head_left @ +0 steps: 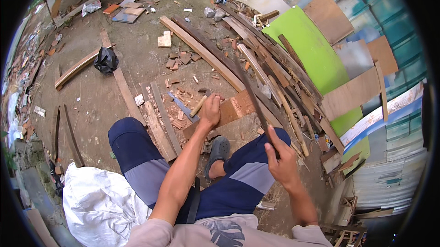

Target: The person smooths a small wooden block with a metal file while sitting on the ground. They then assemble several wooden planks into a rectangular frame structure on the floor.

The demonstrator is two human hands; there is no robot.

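Note:
My left hand (211, 111) is closed over the edge of a short brown wooden board (234, 110), which lies slanted in front of my knees. My right hand (280, 159) grips the lower end of a long, narrow, dark brown blade-like tool (252, 92). Its exact kind does not show. The tool points up and away, crossing the board's right end. A hammer (198, 106) with a pale wooden handle lies just left of my left hand, partly hidden. Beside it on the ground is a blue saw (180, 105) among wood chips.
Piled planks (275, 70) run along the right, by a green panel (305, 40). Long beams (201, 49) lie ahead. A black plastic bag (106, 60) rests on crossed wood strips at left. A white sack (98, 205) sits by my left leg.

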